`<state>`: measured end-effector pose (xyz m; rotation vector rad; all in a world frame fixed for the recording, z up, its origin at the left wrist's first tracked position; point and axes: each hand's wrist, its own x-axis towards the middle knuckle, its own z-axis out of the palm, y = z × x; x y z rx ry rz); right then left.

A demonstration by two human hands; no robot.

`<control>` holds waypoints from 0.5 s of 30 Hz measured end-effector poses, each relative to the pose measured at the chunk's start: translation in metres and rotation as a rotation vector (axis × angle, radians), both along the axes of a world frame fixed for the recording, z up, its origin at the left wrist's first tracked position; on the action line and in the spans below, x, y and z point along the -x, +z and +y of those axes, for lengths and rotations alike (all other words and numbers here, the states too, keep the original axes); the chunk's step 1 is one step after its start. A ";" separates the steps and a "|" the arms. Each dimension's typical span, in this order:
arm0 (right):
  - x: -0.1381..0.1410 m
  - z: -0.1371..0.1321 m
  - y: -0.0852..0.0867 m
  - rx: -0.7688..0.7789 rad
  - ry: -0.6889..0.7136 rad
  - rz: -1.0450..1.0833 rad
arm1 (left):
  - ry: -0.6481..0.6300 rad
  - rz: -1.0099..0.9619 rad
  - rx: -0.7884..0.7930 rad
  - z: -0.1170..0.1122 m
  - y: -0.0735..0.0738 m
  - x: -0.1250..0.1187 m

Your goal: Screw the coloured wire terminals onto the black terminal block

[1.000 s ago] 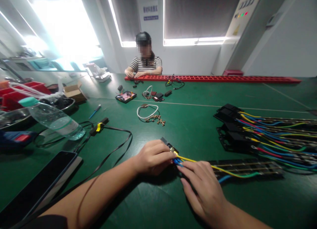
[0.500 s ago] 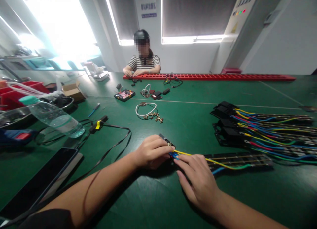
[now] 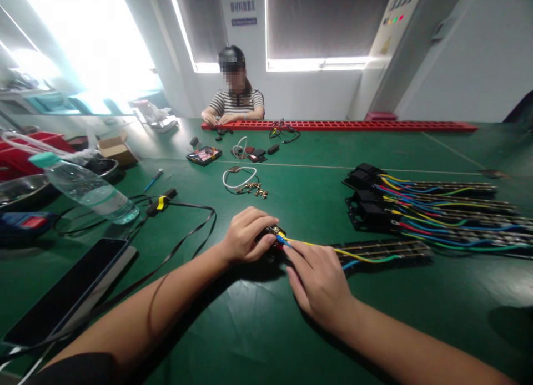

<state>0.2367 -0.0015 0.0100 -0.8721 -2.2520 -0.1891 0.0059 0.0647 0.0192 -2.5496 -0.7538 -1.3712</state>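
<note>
My left hand (image 3: 247, 235) is closed round a small black terminal part (image 3: 275, 228) with shiny metal on top; much of it hides behind the fingers. From the right, my right hand (image 3: 322, 274) pinches a blue wire (image 3: 282, 240) close to its end, beside the left thumb. A yellow wire (image 3: 353, 256) with a green far end runs from the part, past the right hand, along a black strip with metal rails (image 3: 395, 251). Whether the blue wire's tip sits in the terminal cannot be made out.
Beyond my hands lie small brass screws (image 3: 256, 188) and a white loop (image 3: 239, 178). Wired black assemblies (image 3: 370, 207) lie right. A bottle (image 3: 91, 193), a phone (image 3: 69, 293) and a black cable (image 3: 189, 235) lie left. A person (image 3: 235, 99) sits opposite behind a red rail (image 3: 353, 126).
My left hand's fingers have shifted on the black part, baring its metal top and the blue wire's end. Both hands appear slightly higher and further left as the view has shifted.
</note>
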 end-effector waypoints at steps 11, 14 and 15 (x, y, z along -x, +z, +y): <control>-0.006 0.007 0.001 -0.047 -0.020 -0.079 | 0.239 0.044 0.339 -0.010 0.031 0.011; -0.006 0.008 0.001 -0.043 -0.025 -0.104 | 0.199 0.070 0.410 -0.016 0.029 0.017; -0.006 0.009 0.000 -0.046 -0.026 -0.110 | 0.181 0.072 0.417 -0.018 0.028 0.018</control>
